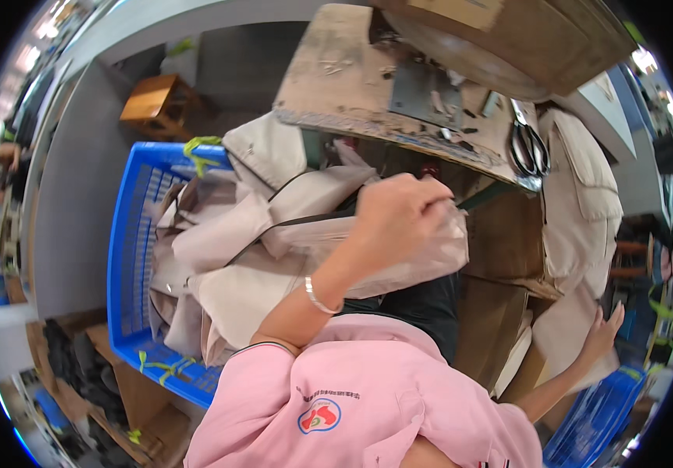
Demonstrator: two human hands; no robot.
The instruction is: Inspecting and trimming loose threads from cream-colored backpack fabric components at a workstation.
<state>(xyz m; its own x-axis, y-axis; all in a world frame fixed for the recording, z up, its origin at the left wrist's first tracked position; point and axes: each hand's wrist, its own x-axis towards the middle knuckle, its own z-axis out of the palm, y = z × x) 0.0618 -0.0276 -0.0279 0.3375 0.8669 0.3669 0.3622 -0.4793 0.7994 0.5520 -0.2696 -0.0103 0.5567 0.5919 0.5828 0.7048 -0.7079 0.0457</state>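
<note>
My left hand [400, 218], with a silver bracelet at the wrist, is raised over my lap with its fingers curled. It appears closed on a beige fabric piece [438, 261] that hangs below and beside it; slight blur hides the exact grip. Far out to the right, my right hand [605, 331] has its fingers stretched and apart. Beside it a flat beige panel [564, 335] slants down toward a blue crate [598, 417]. Left of my lap, a blue basket [122, 257] is heaped with beige fabric pieces [231, 234], some edged in dark trim.
Ahead stands a worn worktable [329, 86] with a dark plate [426, 93], scraps and black-handled scissors [527, 148] near its right edge. A cardboard box [500, 234] is under it. Beige sewn bags [582, 187] hang at the right. A wooden stool [153, 101] stands back left.
</note>
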